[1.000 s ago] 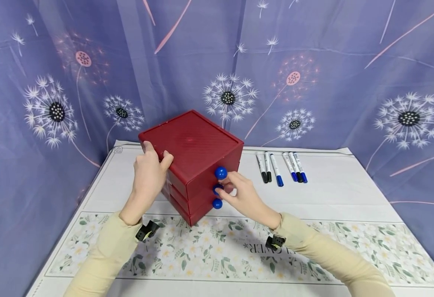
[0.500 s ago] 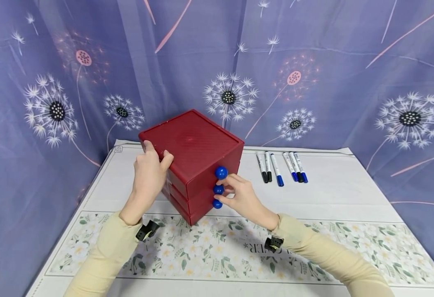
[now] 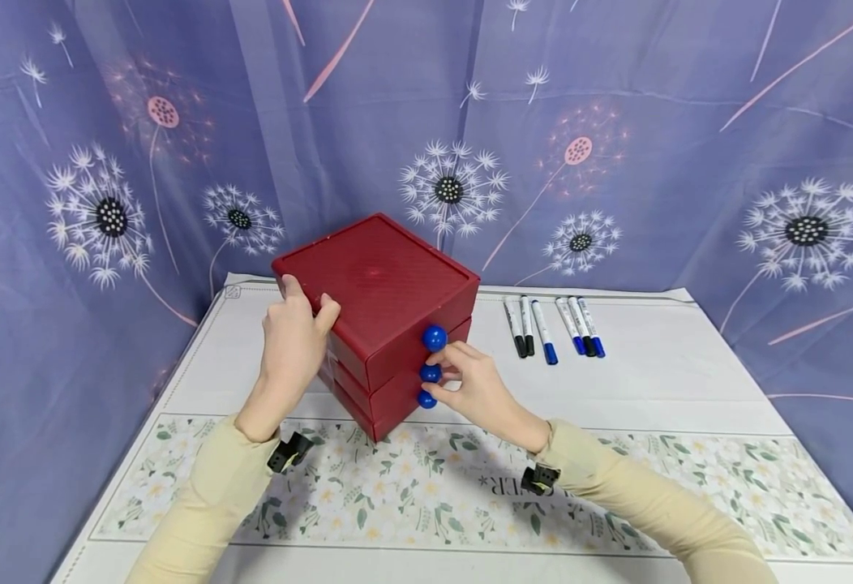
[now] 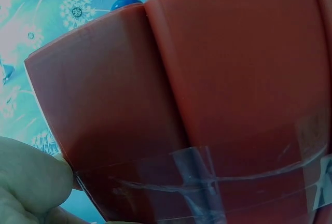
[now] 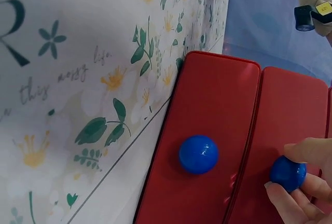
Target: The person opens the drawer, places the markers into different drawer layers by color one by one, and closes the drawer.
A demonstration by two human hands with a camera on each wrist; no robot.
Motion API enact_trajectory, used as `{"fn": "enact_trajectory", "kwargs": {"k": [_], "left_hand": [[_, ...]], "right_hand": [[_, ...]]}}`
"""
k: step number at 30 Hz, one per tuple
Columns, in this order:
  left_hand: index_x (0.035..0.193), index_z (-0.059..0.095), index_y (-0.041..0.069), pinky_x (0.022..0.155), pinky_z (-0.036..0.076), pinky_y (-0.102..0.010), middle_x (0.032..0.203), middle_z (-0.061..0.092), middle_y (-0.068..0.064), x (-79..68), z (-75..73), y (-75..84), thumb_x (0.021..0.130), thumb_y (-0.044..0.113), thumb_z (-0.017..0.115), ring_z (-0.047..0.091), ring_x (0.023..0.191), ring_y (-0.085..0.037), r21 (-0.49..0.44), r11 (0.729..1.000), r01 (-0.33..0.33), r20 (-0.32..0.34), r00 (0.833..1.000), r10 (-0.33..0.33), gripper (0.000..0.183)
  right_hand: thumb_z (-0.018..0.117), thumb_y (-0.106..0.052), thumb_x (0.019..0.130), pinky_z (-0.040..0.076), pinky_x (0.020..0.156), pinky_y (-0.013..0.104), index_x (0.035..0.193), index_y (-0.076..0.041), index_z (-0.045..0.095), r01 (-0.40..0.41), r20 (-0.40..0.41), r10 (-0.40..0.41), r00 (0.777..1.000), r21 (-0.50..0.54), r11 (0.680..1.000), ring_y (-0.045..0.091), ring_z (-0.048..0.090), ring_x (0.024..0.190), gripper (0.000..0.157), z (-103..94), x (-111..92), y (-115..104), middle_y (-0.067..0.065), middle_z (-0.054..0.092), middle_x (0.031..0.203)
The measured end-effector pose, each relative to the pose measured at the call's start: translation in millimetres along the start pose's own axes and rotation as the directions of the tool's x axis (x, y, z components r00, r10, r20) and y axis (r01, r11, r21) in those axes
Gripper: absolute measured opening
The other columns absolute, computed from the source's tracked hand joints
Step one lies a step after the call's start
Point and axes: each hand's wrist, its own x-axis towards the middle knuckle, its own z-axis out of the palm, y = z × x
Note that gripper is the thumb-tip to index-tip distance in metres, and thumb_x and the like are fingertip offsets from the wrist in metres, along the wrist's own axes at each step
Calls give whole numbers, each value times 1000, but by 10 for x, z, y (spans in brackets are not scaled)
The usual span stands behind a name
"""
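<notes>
A red drawer cabinet [image 3: 375,276] stands turned at an angle on the table, with three round blue knobs down its front. My left hand [image 3: 293,337] grips its upper left edge, the thumb over the top; the left wrist view shows part of that hand [image 4: 33,177] beside the red side wall, which carries clear tape. My right hand [image 3: 477,385] pinches the middle knob [image 5: 288,173] between thumb and fingers. Above it is the top knob [image 3: 435,337]. The bottom knob [image 5: 198,154] sits untouched on the lowest drawer front.
Several white markers with black or blue caps lie in two groups, including a blue-capped marker [image 3: 545,332], right of the cabinet. The white table cover [image 3: 653,381] has a floral band [image 3: 397,503] near me. A purple dandelion-print curtain [image 3: 368,113] hangs behind.
My right thumb has shifted from in front of the middle knob to below it, and the fingers have closed round that knob. The left hand keeps its place on the cabinet.
</notes>
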Motion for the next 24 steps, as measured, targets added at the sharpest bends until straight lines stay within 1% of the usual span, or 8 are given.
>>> {"fn": "enact_trajectory", "kwargs": {"k": [3,9,16,24], "left_hand": [[131,31,-20,41,43,-34,53,53,-23,0,4,-4,88,25,39,56,47,-36,2,1000,-2,3,1000,2,62],[132,30,-20,39,39,-28,50,51,-19,7,10,-14,87,24,40,54,44,-32,-9,1000,0,6,1000,0,63],[132,31,-19,39,40,-29,50,51,-18,8,12,-1,88,24,39,53,42,-30,-9,1000,-3,7,1000,3,62],[134,29,-17,40,39,-29,51,50,-17,-6,-5,-10,88,26,39,53,43,-30,-5,1000,22,29,999,-22,63]], "right_hand": [[74,-8,73,54,69,27,94,-5,61,-3,-1,3,1000,-10,1000,12,64,80,25,-17,-15,-9,5,59,92],[74,-11,73,54,70,25,94,-6,61,20,-5,-20,1000,-56,998,12,64,82,25,-46,-49,-10,4,60,93],[74,-10,72,54,69,24,93,-7,61,35,-3,-35,999,-69,997,10,62,82,25,-87,-88,-8,3,60,92],[75,-8,71,53,68,20,93,-6,60,67,-3,-67,998,-88,994,10,62,81,27,-104,-133,-19,2,59,91]]}}
